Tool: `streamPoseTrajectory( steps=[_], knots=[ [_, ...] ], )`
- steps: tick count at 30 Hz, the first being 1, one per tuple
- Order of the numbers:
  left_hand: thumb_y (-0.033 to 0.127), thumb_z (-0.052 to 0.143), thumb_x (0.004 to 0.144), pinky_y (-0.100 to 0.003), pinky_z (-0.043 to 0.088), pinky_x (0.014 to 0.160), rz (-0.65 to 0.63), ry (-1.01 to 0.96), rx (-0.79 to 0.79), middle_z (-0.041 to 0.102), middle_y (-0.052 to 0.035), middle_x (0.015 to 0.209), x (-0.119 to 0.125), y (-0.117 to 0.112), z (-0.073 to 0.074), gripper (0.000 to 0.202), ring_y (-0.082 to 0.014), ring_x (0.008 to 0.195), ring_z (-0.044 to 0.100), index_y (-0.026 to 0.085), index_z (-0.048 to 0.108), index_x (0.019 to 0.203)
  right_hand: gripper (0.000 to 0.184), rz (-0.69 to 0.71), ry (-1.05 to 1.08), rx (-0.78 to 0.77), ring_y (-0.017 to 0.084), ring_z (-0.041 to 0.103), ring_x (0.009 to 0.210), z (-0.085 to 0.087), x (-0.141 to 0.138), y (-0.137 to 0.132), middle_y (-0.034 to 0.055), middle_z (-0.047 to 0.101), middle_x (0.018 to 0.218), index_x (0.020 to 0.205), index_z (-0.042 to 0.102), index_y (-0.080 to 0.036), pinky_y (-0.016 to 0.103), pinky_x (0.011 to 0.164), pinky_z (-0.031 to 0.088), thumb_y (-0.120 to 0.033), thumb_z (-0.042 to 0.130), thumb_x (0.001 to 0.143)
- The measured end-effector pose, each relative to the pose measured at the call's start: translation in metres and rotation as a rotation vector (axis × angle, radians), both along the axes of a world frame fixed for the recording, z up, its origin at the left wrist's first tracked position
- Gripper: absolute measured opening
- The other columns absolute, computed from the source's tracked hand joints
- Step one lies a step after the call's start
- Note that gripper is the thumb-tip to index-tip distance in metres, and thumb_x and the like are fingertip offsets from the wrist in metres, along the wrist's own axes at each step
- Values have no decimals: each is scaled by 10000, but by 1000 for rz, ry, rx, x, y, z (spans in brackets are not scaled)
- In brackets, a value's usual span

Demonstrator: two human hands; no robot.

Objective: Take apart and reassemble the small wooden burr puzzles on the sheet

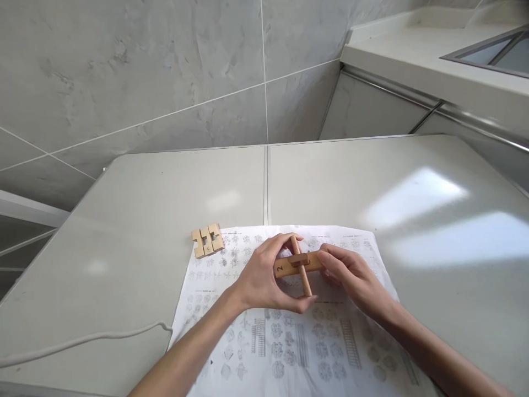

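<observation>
My left hand [268, 273] is closed around a round wooden rod [306, 280], with the thumb at its near end and a finger at its far end. The rod crosses a flat wooden bar [285, 267] marked with a "2". A small wooden block sits where the two cross. My right hand [345, 270] pinches the right end of the bar between thumb and fingers. Both hands hold the joined pieces above a printed paper sheet [256, 309]. Several notched wooden puzzle pieces [207, 241] lie side by side at the sheet's upper left corner.
Under the sheet is a pale folding table [173, 193] with a seam down its middle. A white cord [91, 337] runs in from the left to the sheet's edge. Behind the table stands a grey tiled wall [165, 60], and a white counter [421, 49] is at the upper right.
</observation>
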State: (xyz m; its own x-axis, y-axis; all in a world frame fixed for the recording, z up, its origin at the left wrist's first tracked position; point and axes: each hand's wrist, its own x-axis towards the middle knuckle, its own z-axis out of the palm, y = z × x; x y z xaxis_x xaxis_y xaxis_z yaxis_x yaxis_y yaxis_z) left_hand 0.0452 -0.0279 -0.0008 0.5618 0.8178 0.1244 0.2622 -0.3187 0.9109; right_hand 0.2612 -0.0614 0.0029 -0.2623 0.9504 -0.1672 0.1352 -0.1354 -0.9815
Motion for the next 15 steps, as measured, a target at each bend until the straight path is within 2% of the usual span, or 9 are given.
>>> streamPoseTrajectory(
  steps=[5,9,12,15],
  knots=[
    [388,929,619,-498,602,975,-19,-48,-28,674,-41,1089,1,0,2,780,-272,995,691,263,543,1285,526,-16,9,5,141,374,548,-3,0,-1,-32,414,632,691,427,-236,280,495,336,-590,496,1074],
    [350,921,622,-489,602,968,-19,-52,-35,665,-45,1112,1,0,2,787,-271,1009,691,262,532,1301,524,1,-9,21,164,481,600,0,-1,0,-5,511,654,697,486,-230,288,558,437,-571,461,1094],
    [350,919,625,-472,604,945,-5,-55,10,663,-42,1105,0,0,0,816,-263,993,686,261,521,1332,478,1,-36,61,187,579,690,5,-2,2,23,604,761,756,576,-228,302,646,528,-526,453,1109],
    [350,922,605,-464,603,909,28,-41,74,666,-46,1118,1,0,-2,872,-270,991,681,269,506,1367,387,12,5,62,191,667,762,9,-2,4,47,699,999,900,663,-239,318,727,601,-497,468,1112]
  ],
)
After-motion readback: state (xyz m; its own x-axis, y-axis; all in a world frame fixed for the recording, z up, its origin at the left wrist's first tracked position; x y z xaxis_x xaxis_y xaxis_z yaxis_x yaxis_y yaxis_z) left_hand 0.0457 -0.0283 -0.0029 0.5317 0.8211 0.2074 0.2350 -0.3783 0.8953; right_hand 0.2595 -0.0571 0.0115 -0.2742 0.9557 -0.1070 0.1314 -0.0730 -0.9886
